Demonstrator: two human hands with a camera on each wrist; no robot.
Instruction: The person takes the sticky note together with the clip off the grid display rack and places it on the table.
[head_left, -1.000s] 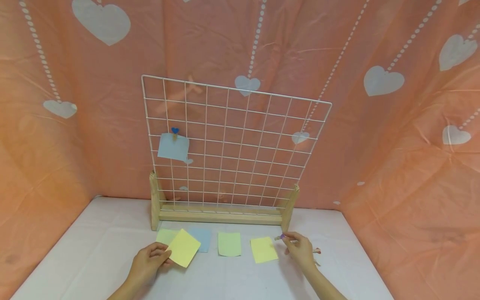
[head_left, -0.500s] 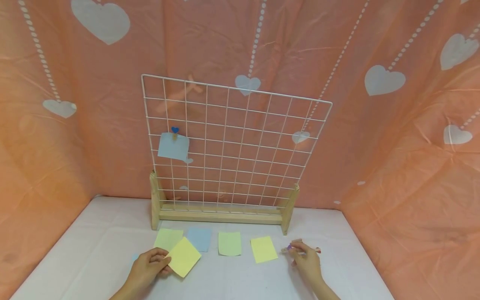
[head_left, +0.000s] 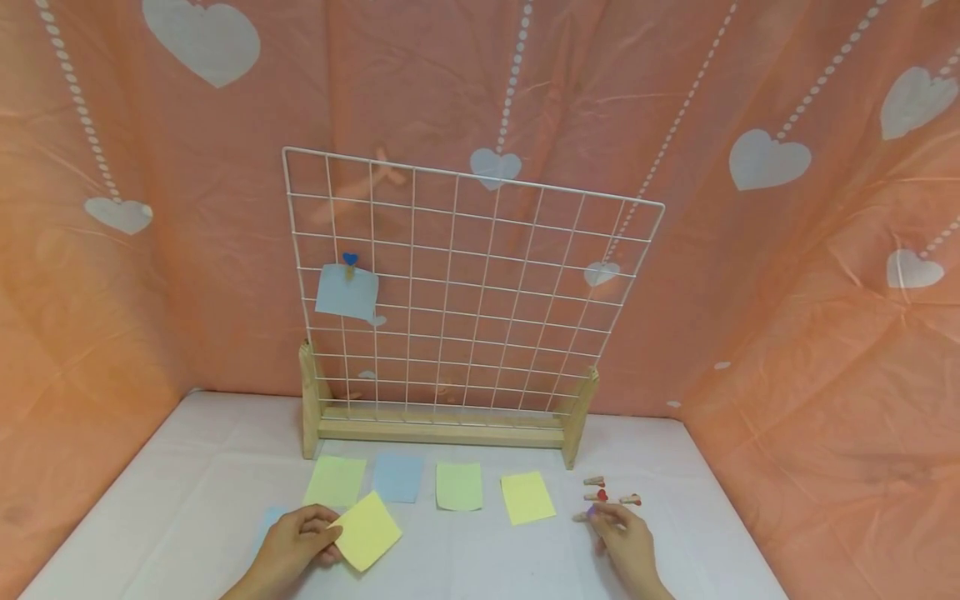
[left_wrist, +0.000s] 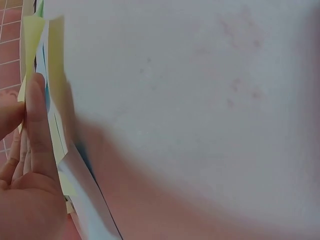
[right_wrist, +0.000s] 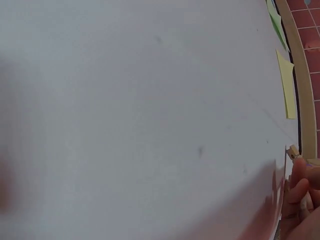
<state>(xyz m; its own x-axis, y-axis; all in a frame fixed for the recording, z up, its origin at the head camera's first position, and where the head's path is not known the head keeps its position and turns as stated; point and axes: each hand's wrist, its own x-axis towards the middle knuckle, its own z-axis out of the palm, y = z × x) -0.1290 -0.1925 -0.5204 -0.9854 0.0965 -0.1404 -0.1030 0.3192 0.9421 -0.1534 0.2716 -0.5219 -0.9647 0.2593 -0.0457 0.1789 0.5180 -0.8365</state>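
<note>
My left hand (head_left: 298, 537) pinches a yellow sticky note (head_left: 367, 532) by its left corner, thumb on top. In the left wrist view that note (left_wrist: 33, 40) shows nearly edge-on between thumb and fingers. At the right, my right hand (head_left: 628, 540) pinches a small wooden clothespin (head_left: 581, 517) with a purple decoration, low over the table. Its wooden end (right_wrist: 293, 151) sticks out past the fingertips in the right wrist view. Just beyond this hand lie three more clothespins, one of them with a red heart (head_left: 602, 495).
A white wire grid (head_left: 474, 177) stands in a wooden base (head_left: 442, 433). A blue note (head_left: 347, 296) hangs there from a blue-heart clothespin (head_left: 350, 261). Before the base lie green (head_left: 336, 481), blue (head_left: 398, 478), green (head_left: 459, 487) and yellow (head_left: 528, 498) notes; another blue note (head_left: 270, 523) is partly hidden by my left hand.
My right hand has moved right and toward me with the purple clothespin, uncovering the other clothespins. The left hand has lowered the yellow note slightly toward me, baring more of the green note.
</note>
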